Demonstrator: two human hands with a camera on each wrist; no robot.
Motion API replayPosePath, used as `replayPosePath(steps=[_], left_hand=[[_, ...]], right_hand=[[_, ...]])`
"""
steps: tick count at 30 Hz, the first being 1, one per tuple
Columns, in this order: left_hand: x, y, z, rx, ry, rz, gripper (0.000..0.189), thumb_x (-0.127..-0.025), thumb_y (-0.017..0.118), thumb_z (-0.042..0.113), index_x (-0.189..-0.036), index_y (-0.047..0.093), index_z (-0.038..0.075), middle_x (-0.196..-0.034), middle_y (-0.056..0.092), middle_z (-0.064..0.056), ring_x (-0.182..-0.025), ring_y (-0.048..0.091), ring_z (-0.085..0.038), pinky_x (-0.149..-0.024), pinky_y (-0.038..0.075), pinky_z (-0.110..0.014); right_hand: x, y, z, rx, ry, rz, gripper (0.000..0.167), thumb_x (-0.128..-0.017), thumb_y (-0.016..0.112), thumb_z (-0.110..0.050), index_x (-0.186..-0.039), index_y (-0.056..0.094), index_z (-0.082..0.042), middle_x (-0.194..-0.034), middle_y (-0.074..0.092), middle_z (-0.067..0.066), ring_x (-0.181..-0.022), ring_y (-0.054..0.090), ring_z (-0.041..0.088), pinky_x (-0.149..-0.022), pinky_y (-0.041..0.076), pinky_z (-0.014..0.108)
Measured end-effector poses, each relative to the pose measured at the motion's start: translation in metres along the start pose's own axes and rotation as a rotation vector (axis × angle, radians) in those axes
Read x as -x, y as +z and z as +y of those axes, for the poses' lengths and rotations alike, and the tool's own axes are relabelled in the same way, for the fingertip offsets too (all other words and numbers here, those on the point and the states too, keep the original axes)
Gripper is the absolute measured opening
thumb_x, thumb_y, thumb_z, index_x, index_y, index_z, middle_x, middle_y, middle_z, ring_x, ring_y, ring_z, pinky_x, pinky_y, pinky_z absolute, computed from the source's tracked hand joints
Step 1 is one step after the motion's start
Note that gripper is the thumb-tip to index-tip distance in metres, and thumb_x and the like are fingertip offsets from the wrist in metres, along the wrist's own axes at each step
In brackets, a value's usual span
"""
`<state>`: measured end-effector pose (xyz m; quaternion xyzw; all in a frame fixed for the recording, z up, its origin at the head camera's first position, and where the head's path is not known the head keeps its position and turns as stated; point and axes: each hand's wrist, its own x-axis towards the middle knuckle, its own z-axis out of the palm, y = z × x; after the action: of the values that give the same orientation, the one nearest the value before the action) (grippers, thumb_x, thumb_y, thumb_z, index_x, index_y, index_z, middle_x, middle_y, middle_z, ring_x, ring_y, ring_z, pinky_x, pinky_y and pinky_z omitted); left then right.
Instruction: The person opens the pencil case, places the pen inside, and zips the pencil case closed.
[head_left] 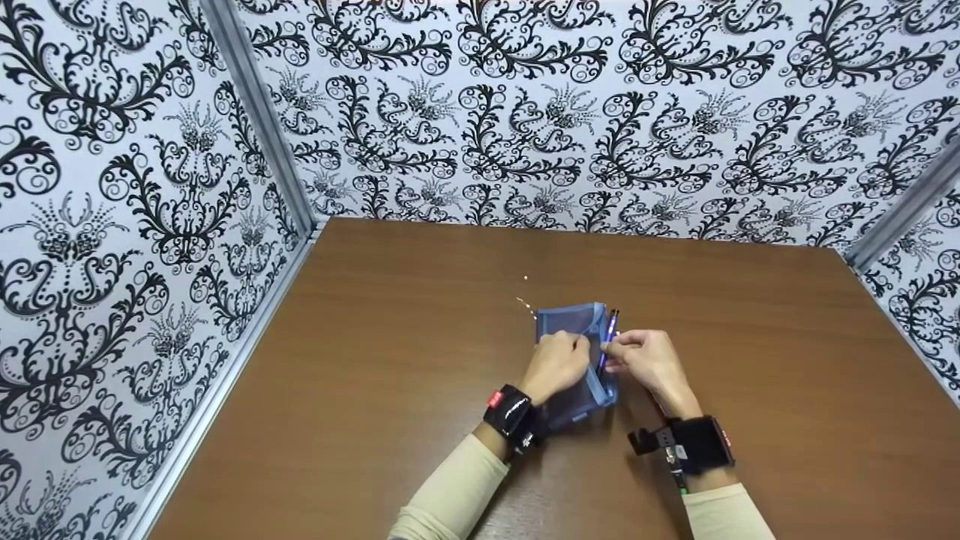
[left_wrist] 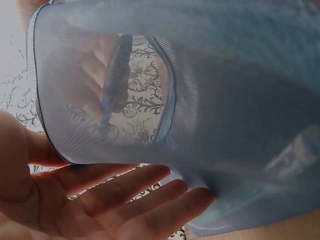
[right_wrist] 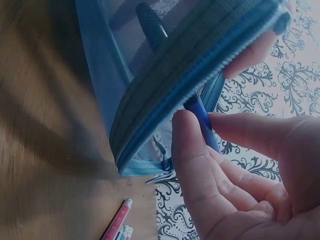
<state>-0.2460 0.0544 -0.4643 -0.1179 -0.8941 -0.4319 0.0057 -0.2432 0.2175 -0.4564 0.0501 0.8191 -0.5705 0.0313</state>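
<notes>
A blue mesh zip pouch (head_left: 570, 319) is held up over the table, its zipped mouth gaping toward the right. My left hand (head_left: 556, 364) grips the pouch by its edge, with the fingers (left_wrist: 145, 210) along the mesh in the left wrist view. Between thumb and fingertips, my right hand (head_left: 649, 360) pinches a blue pen (right_wrist: 202, 117). The pen's dark far end reaches past the zipper and shows through the mesh. Inside the pouch, a pale slender item (left_wrist: 295, 152) appears blurred through the fabric.
A pink pencil (right_wrist: 119, 220) lies on the brown wooden table (head_left: 390, 300), beside another slim item, in the right wrist view. A thin beaded strand (head_left: 526, 306) shows by the pouch's far left corner. Patterned walls (head_left: 525, 150) border the table.
</notes>
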Motion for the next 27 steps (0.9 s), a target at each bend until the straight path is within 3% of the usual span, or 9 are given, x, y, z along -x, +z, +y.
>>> replayPosePath(steps=[17,27], left_hand=[[-0.0009,0.001,0.0002,-0.004,-0.026,-0.011,0.044,-0.1,0.044,0.023,-0.056,0.041,0.02,-0.058,0.048,0.0,-0.061,0.055,-0.015,-0.05,0.039,-0.027],[0.0005,-0.0005,0.0013,0.03,-0.026,-0.019,0.044,-0.101,0.045,0.023,-0.057,0.041,0.021,-0.054,0.041,0.004,-0.054,0.051,-0.012,-0.047,0.036,-0.025]], right_hand=[[0.003,0.0017,-0.001,-0.007,0.013,-0.017,0.018,-0.089,0.069,-0.003,-0.097,0.067,0.013,-0.079,0.071,0.01,-0.063,0.069,0.014,-0.064,0.058,0.028],[0.0026,0.0025,0.0,0.002,0.022,-0.023,0.016,-0.089,0.067,-0.002,-0.097,0.068,0.012,-0.08,0.071,0.011,-0.064,0.069,0.015,-0.065,0.058,0.028]])
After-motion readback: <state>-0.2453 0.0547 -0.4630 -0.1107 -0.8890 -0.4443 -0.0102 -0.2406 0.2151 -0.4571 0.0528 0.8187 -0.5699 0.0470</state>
